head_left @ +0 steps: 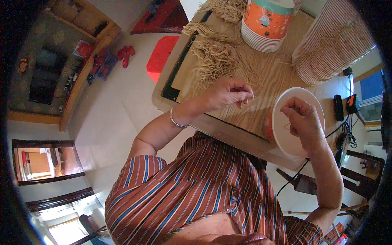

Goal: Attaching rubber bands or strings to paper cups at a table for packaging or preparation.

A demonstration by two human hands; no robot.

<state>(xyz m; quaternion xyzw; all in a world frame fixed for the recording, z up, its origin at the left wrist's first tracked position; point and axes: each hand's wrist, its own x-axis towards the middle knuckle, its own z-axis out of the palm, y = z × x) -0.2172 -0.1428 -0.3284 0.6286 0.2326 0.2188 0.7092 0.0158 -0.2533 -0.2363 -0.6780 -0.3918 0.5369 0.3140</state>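
Note:
My left hand (230, 94), with a bracelet on its wrist, is pinched above the table's near edge. A short end of thin pale string (256, 97) sticks out from its fingertips. My right hand (303, 120) is over the mouth of a paper tub (318, 102), white inside and orange outside. Its fingers are pinched too, and a thin pale strand (287, 126) shows below them against the tub's white inside. Beyond my left hand lies a loose heap of beige strings (214, 59). Whether one string links both hands, I cannot tell.
Nested orange tubs (265, 24) stand at the table's far side. A tall leaning stack of tubs (314, 57) is at the right, beige strings draped over it. Black adapters (352, 104) and cables lie by the right edge. A red stool (162, 57) stands left of the wooden tabletop (267, 77).

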